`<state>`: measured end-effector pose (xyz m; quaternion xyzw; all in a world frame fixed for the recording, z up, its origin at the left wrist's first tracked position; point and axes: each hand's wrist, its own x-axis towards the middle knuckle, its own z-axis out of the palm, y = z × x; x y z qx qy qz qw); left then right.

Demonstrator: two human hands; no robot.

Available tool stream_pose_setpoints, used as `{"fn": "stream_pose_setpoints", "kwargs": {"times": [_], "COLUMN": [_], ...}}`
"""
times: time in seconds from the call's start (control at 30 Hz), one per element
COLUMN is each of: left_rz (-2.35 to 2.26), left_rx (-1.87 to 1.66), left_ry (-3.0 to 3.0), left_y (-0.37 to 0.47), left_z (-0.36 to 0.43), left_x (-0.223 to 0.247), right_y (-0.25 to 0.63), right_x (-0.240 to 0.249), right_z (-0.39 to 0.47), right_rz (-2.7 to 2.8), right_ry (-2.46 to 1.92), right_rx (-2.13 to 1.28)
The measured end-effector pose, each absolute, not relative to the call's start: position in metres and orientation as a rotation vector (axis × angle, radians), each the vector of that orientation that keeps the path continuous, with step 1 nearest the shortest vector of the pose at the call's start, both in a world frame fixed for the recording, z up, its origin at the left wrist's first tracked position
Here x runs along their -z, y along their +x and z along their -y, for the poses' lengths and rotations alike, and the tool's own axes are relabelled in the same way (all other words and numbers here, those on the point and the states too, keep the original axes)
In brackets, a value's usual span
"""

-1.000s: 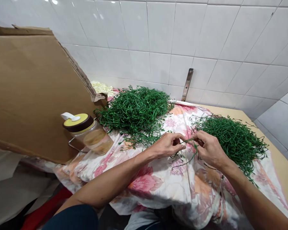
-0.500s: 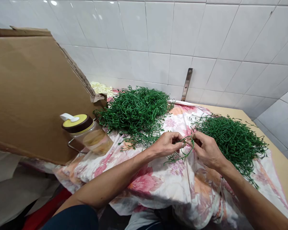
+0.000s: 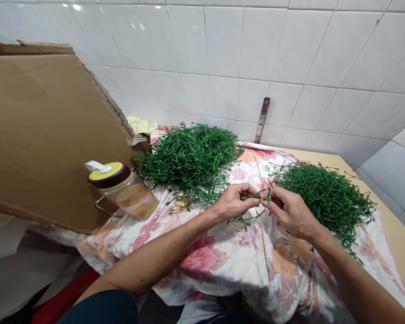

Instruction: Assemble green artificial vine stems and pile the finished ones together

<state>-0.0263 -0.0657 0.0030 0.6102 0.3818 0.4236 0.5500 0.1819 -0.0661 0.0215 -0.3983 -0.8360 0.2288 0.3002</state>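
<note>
Between my hands is a thin green plastic-looking stem (image 3: 259,213), curved into a loop, with small tips along it. My left hand (image 3: 236,200) pinches it from the left. My right hand (image 3: 290,210) pinches it from the other side, fingertips nearly touching the left ones. The exact joint between the fingertips is partly hidden. A big heap of similar green stems (image 3: 192,153) lies beyond my left hand. Another heap of green stems (image 3: 324,193) is just beyond and right of my right hand. Both heaps rest on a floral cloth (image 3: 202,256).
On the left stands a cardboard box (image 3: 50,135). Against it leans a bottle with a yellow lid (image 3: 123,191), tilted, holding brownish contents. Pale small pieces (image 3: 143,126) lie behind the box. A tiled wall (image 3: 189,49) with a metal strip (image 3: 263,120) closes off the back.
My fingertips have come closer together on the stem, and its loop has shifted slightly left. The heaps and bottle lie as before.
</note>
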Motion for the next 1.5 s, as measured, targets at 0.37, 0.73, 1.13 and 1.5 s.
{"fn": "stream_pose_setpoints", "kwargs": {"times": [0.37, 0.73, 1.13, 1.5], "left_rz": [-1.11, -1.198, -0.964, -0.891], "left_rx": [-1.142, -1.159, -1.009, -1.042], "left_ry": [1.918, 2.045, 1.357, 1.386], "left_y": [-0.029, -0.029, -0.024, -0.024], "left_z": [0.073, 0.072, 0.067, 0.068], "left_x": [0.0, 0.005, 0.0, -0.005], "right_y": [0.181, 0.174, 0.181, 0.176], "right_x": [-0.019, -0.015, -0.006, -0.011], "right_z": [0.068, 0.072, 0.062, 0.066], "right_rz": [2.08, 2.176, 2.433, 2.283], "right_ry": [-1.143, -1.15, -1.207, -1.259], "right_rx": [-0.817, -0.68, -0.443, -0.801]}}
